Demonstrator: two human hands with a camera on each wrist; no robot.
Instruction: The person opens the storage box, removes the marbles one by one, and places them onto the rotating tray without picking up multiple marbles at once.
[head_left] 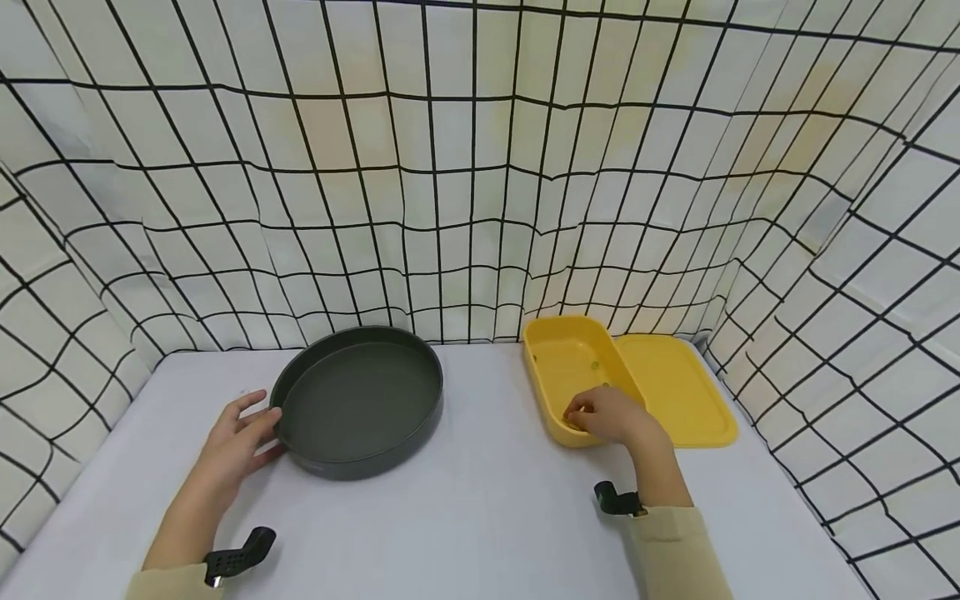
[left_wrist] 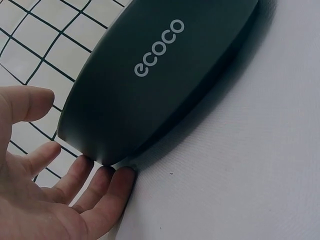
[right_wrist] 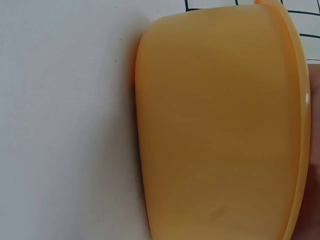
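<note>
A dark grey-green round basin [head_left: 360,396] rests on the white table, with the word "ecoco" on its side wall [left_wrist: 160,75]. My left hand [head_left: 236,437] is at its left side. In the left wrist view the fingertips [left_wrist: 122,180] touch the basin's lower edge, while the thumb stands apart from it. To the right is a yellow rectangular box [head_left: 551,379] with a few small green bits in it. My right hand [head_left: 611,414] reaches over its near end, fingers bent down inside. I cannot tell whether they pinch anything. The box wall [right_wrist: 220,125] hides most of that hand in the right wrist view.
A flat yellow lid [head_left: 678,392] lies on the table against the right side of the box. White walls covered by black netting [head_left: 472,167] stand behind the table and along both sides. The white tabletop [head_left: 480,500] stretches between the basin and the box.
</note>
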